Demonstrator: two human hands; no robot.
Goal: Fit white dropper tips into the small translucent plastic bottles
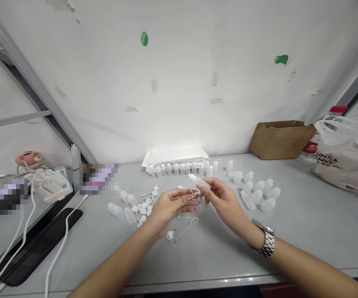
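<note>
My right hand (217, 193) grips a small translucent bottle (201, 182) between thumb and fingers, its white tip pointing up and left. Close beside it, my left hand (179, 203) has its thumb and forefinger together near the bottle's lower end; what they pinch is too small to tell. A loose white cap with a ring strap (173, 238) lies below the hands. More white caps (144, 209) are piled left of my left hand, with several bottles (130, 216) beside them. Other bottles (257, 196) lie and stand to the right.
Behind the hands, a row of bottles (181, 167) stands before a white tray (179, 154). A cardboard box (281, 140) and a plastic bag (343, 161) are at the back right. Cables, a black pad (39, 244) and a power strip (56, 186) occupy the left.
</note>
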